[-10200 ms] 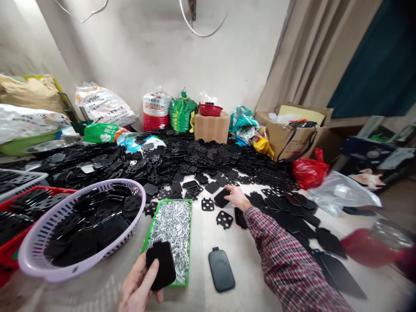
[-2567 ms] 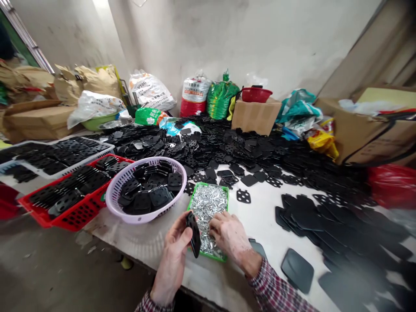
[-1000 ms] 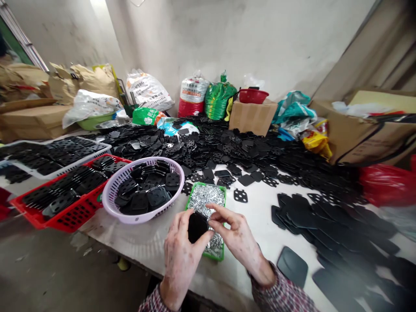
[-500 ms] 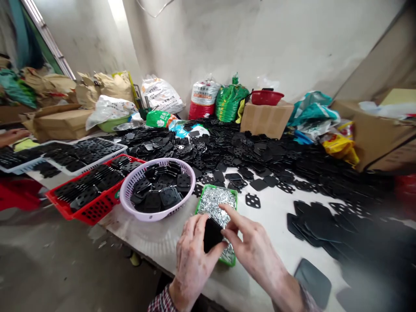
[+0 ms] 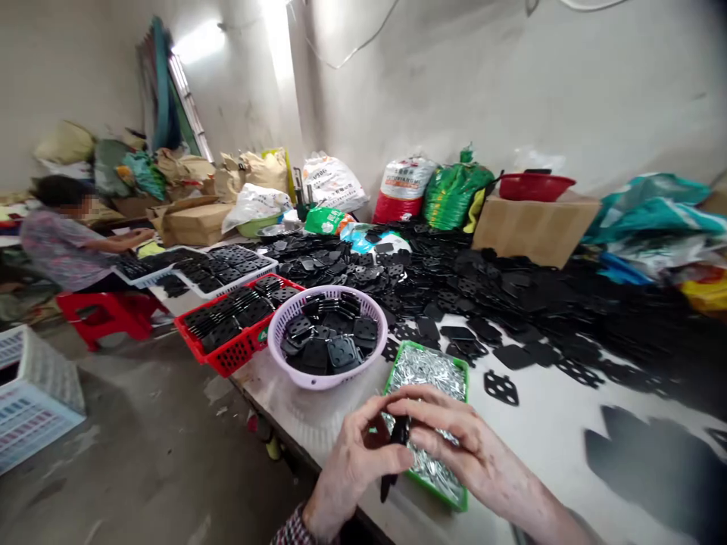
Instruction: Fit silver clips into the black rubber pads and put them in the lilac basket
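Observation:
Over a green tray of small shiny metal pins, both hands meet around a black plate, now seen nearly edge-on. My left hand grips it between thumb and fingers. My right hand has its fingers curled over the plate's other side, pressing against it. Part of the plate is hidden behind the fingers. Just left of the tray stands a lilac basket full of black plates joined in pairs. A single black plate with holes lies to the tray's right.
A red basket of black plates stands left of the lilac one, with white trays beyond. A large heap of black plates spreads across the table's back. Sacks and a carton stand behind. Another person sits far left.
The view has swung left, bringing the seated person into sight. The black plate has turned from face-on to nearly edge-on, and my right hand has closed in against it.

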`<state>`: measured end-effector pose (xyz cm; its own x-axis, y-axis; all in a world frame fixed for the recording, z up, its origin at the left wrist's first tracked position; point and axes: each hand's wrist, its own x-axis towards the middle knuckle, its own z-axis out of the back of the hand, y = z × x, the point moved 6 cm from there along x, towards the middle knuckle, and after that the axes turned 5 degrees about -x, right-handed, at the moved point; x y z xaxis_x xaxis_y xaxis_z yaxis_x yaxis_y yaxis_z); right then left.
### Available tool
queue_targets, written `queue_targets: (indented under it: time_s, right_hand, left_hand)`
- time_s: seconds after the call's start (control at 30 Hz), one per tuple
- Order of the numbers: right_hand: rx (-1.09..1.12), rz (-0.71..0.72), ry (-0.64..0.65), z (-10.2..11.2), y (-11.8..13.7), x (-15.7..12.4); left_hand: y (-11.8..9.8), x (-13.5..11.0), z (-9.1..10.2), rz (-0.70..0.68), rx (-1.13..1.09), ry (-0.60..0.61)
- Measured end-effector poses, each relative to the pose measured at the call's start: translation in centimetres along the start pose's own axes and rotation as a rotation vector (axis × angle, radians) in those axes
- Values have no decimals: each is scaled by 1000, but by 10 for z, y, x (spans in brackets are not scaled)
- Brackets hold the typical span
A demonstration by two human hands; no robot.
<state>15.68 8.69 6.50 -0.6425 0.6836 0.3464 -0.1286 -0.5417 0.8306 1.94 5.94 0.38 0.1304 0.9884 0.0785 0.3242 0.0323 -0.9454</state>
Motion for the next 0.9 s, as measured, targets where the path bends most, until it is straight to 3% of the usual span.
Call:
queue_targets:
  time_s: [0.2, 0.3, 0.43, 0.53, 0.73, 0.9]
  right_hand:
    - [144, 43, 73, -10, 0, 32]
    - [215, 6, 54, -8, -3, 51]
    - [272, -241, -36, -1, -25, 69]
    - [240, -359, -88, 3, -37, 77]
    - [149, -396, -52, 1, -53, 95]
    - [50, -383, -12, 28, -68, 130]
  left_hand:
    - [-8, 1, 20, 14, -163, 25]
    - [-16, 0, 29, -15, -180, -70]
    - [-15, -1, 41, -59, -227, -249]
    - [-14, -1, 48, -98, -133, -366]
    - [-10, 6, 55, -84, -159, -427]
    - [1, 0, 58, -29, -111, -519]
